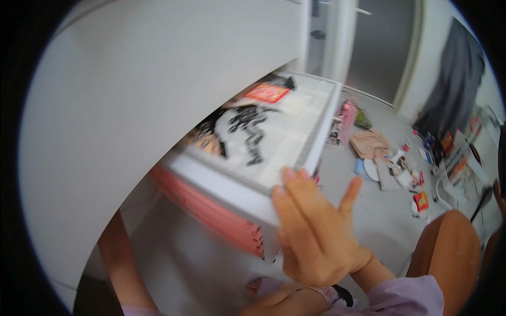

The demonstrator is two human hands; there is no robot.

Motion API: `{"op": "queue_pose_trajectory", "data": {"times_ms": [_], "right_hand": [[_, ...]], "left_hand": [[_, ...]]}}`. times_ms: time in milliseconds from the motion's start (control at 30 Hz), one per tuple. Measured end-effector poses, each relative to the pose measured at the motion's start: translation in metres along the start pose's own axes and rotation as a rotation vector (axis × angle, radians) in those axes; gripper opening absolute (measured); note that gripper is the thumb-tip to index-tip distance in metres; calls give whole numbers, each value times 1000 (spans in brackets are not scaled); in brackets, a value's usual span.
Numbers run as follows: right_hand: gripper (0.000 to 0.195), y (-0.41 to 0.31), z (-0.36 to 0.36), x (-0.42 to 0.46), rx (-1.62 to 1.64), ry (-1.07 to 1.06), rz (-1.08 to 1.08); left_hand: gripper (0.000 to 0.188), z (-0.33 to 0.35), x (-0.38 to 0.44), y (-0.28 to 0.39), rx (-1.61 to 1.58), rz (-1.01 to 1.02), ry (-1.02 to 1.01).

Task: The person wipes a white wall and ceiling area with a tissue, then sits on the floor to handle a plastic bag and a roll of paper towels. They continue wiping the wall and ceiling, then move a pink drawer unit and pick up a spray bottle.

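A white drawer (pixel 312 146) stands pulled out beneath a large white panel (pixel 130 91). My right hand (pixel 320 233) grips its near corner, with fingertips over the rim and the thumb held apart. Inside the drawer are a white item with a black pattern (pixel 253 134), a red packet (pixel 267 93) and something black behind it. A brown-and-black thing (pixel 207 144) shows at the left, partly under the panel. My left forearm (pixel 122 260) reaches behind the panel, and my left hand is out of view. Below the drawer a coral-pink object (pixel 213 217) is blurred.
On the grey floor (pixel 340 185) to the right lie a beige cloth item (pixel 369 143), a red-and-yellow packet (pixel 421 201) and several small items. A pink object (pixel 348 116) stands beside the drawer. My bent knee (pixel 450 245) is at the lower right. Dark cloth (pixel 450 83) hangs farther back.
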State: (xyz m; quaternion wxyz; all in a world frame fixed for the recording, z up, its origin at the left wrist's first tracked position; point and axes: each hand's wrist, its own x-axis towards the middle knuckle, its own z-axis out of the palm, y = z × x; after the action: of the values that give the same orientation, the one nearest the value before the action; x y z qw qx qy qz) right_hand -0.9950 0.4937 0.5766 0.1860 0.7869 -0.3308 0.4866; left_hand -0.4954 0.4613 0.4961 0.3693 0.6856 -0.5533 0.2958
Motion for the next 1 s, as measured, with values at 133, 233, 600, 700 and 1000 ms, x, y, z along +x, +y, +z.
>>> {"op": "queue_pose_trajectory", "data": {"times_ms": [133, 233, 600, 700, 1000], "right_hand": [[31, 13, 5, -7, -22, -97, 11], [31, 9, 12, -2, -56, -111, -19], [28, 11, 12, -13, -8, -49, -3], [27, 9, 19, -12, -14, -43, 1], [34, 5, 36, -4, 89, -2, -29]], "left_hand": [[41, 18, -27, 45, -37, -31, -4], [42, 4, -29, 62, -28, -37, 8], [44, -35, -73, 85, 4, -89, 0], [45, -39, -81, 87, 5, -94, -7], [47, -44, -87, 86, -13, -96, -19]]}}
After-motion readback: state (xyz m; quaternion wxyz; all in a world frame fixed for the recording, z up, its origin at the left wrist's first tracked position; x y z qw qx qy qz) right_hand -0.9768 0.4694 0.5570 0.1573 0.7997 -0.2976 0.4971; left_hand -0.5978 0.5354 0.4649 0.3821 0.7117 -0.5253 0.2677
